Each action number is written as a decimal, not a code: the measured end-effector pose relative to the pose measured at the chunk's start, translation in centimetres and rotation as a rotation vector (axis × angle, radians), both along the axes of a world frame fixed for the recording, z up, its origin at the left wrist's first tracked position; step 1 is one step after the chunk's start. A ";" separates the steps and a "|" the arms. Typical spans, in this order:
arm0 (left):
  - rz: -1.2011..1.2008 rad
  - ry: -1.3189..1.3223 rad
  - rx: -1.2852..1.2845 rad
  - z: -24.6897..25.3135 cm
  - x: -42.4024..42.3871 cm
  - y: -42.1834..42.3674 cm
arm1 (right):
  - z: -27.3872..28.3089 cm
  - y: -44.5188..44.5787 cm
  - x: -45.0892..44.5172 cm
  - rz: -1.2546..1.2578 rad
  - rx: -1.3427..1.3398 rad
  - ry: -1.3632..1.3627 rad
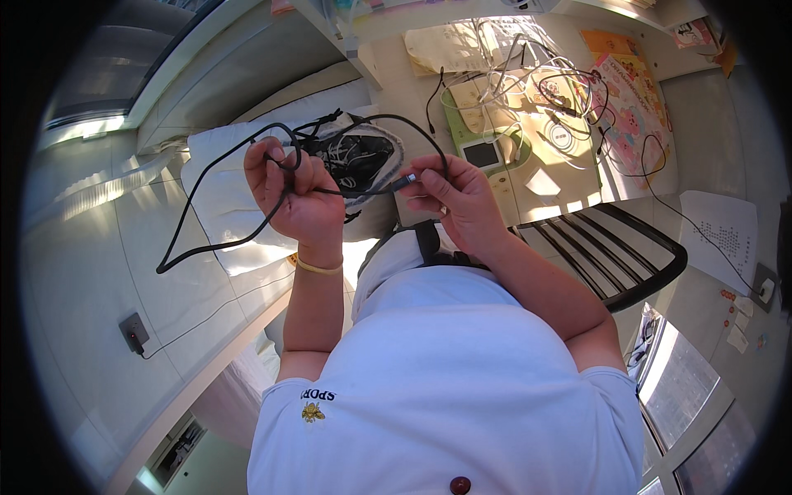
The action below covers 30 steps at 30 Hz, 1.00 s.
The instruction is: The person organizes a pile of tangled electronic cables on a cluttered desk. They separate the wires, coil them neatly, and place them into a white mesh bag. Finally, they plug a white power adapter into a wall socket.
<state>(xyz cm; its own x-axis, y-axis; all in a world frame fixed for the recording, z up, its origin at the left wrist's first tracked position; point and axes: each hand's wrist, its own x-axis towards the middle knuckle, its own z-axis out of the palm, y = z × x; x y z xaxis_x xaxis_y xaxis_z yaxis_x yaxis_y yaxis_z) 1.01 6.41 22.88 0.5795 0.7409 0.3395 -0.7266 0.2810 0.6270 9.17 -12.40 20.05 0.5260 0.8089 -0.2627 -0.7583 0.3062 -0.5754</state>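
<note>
My left hand has its fingers curled around a black cable, whose large loop hangs out to the left. In my right hand are another stretch of this cable and its metal-tipped plug, held near the thumb and fingertips. The cable arches up between both hands. Behind them an open bag with a pale fuzzy rim holds black cables. To the upper right, a tangle of white and black cables lies on the desk, over a green and cream board with a small screen.
A pink drawing book lies at the desk's right side. A black slatted chair back stands at the desk's near edge. The bag rests by a white cushion. Thin cords run to wall sockets at left and right.
</note>
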 end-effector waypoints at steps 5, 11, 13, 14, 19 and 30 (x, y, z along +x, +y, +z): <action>0.018 0.018 0.035 0.1 -0.1 0.1 | 0.1 0.1 0.1 -0.004 0.055 0.081; 0.022 0.050 0.068 -0.1 -0.2 0.2 | 0.2 0.1 0.6 0.015 0.072 0.201; 0.018 0.068 0.079 -0.1 -0.3 0.3 | 0.1 0.1 0.6 0.015 0.080 0.216; 0.020 0.077 0.080 -0.2 -0.3 0.3 | 0.1 0.1 0.6 0.014 0.086 0.216; 0.022 0.092 0.091 -0.2 -0.3 0.3 | 0.1 0.2 0.7 0.022 0.081 0.219; 0.022 0.086 0.092 -0.2 -0.2 0.3 | -0.2 0.3 0.2 0.064 0.027 0.034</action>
<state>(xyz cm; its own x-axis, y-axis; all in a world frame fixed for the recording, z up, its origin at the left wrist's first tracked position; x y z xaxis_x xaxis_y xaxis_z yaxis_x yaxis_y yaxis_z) 0.78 6.74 22.68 0.5932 0.7220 0.3560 -0.6743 0.2041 0.7097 9.40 -12.05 19.83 0.4646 0.8475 -0.2569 -0.7955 0.2720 -0.5414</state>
